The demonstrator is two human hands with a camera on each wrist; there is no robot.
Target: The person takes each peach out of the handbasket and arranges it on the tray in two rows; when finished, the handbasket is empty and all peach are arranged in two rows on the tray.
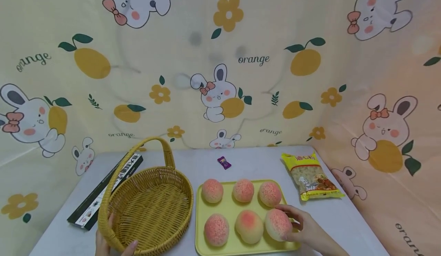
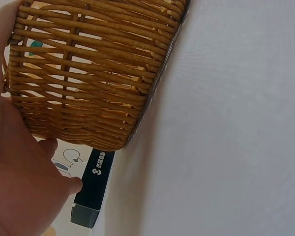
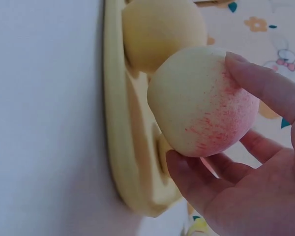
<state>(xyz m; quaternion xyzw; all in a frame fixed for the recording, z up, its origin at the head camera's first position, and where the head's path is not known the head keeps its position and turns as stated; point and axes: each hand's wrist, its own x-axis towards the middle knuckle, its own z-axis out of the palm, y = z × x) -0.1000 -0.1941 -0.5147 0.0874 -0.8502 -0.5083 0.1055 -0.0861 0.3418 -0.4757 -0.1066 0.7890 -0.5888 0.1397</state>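
Observation:
My right hand point(image 1: 304, 227) grips a pink-and-cream peach point(image 1: 278, 224) between thumb and fingers, over the front right of a yellow tray point(image 1: 229, 207). In the right wrist view the fingers wrap the blushed side of the peach point(image 3: 204, 105), which overlaps the tray. Several other peaches stand on the tray in two rows; one, beside the held peach, is smoother and yellower point(image 1: 249, 227). At the left, my left hand point(image 1: 102, 244) holds the near left side of a wicker basket point(image 1: 155, 210), thumb over its rim. The basket's inside shows bare wicker, and its handle arches overhead.
A long black-and-white box point(image 1: 103, 194) lies behind and left of the basket. A small purple-wrapped sweet point(image 1: 224, 162) lies beyond the tray. To the right is a yellow-ended food packet point(image 1: 311, 177). Printed cloth walls point(image 1: 220, 49) surround the white table point(image 1: 193, 160).

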